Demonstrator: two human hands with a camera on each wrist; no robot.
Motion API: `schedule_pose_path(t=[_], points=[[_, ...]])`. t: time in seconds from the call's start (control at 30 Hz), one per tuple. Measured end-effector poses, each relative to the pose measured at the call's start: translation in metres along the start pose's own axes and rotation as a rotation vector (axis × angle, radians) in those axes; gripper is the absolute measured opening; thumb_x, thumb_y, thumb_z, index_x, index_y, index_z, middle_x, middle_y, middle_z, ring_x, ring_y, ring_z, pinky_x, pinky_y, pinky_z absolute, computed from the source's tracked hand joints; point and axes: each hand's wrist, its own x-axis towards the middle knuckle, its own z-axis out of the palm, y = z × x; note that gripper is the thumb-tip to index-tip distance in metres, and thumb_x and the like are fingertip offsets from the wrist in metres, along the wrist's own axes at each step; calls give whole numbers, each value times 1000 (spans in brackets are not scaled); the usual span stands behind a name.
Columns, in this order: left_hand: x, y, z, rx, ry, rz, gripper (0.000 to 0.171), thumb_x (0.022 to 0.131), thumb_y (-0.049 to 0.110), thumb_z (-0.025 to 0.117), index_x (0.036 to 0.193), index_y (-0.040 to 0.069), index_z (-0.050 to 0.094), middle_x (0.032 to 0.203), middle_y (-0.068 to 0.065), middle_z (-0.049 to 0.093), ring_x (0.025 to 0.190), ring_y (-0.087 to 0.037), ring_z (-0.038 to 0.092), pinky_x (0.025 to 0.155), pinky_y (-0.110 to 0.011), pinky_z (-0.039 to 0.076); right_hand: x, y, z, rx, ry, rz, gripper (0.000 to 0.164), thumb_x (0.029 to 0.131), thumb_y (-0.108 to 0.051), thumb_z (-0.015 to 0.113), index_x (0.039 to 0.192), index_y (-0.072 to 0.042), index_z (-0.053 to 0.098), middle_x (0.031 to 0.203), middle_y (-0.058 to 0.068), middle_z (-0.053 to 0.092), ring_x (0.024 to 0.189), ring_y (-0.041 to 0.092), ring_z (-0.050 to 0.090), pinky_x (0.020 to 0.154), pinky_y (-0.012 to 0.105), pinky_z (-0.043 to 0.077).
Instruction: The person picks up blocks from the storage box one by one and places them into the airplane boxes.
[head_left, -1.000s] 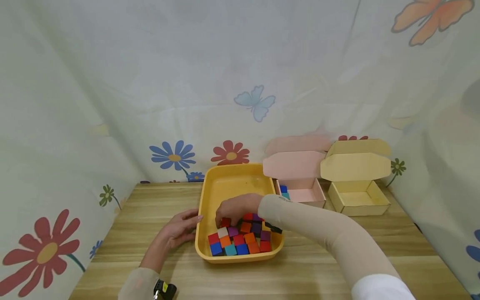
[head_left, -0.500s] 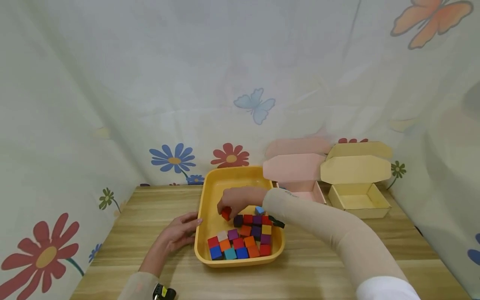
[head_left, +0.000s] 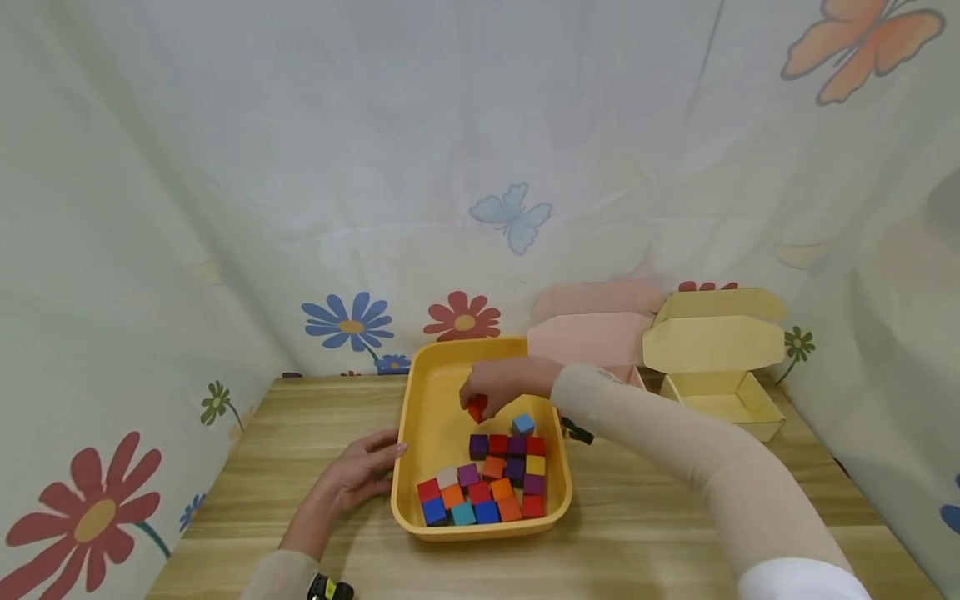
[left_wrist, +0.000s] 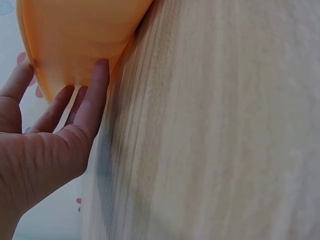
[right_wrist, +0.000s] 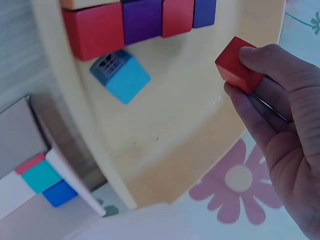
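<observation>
On the counter [head_left: 637, 517] sits a yellow tray [head_left: 442, 379], its left rim touched by the spread left hand [head_left: 363, 471], presumably for steadiness, while above its floor the right hand [head_left: 497, 386] pinches one red cube [right_wrist: 231, 65], perhaps for fine control.

No words, brands or numbers can be read. In the right wrist view, the light blue block [right_wrist: 129, 82] carries a dark, grid-like mark [right_wrist: 109, 65] on one face, too blurred to make out as letters or a sign. In the head view, the right sleeve [head_left: 675, 433] shows a small, faint print [head_left: 609, 375] close to the cuff, too small to read. The black gadget [head_left: 344, 592] at the left wrist has a yellow patch [head_left: 331, 590]; whether it bears lettering cannot be told.
</observation>
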Motion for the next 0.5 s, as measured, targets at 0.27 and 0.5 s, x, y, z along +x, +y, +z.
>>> schedule_pose_path(t=[0.27, 0.5], points=[[2, -1, 1, -4, 2, 7, 67, 99, 27, 70, 155, 7, 39, 147, -22, 50, 118, -30, 62, 95, -50, 56, -20, 13, -5, -10, -18, 48, 35, 95, -22, 74, 127, -8, 70, 115, 2, 72, 93, 16, 62, 84, 21, 53], [0, -1, 0, -11, -16, 15, 67, 99, 27, 68, 155, 6, 38, 148, -22, 50, 119, -29, 62, 95, -51, 55, -41, 25, -7, 15, -12, 124, 34, 94, -20, 75, 125, -9, 70, 114, 3, 71, 96, 18, 61, 85, 24, 55]])
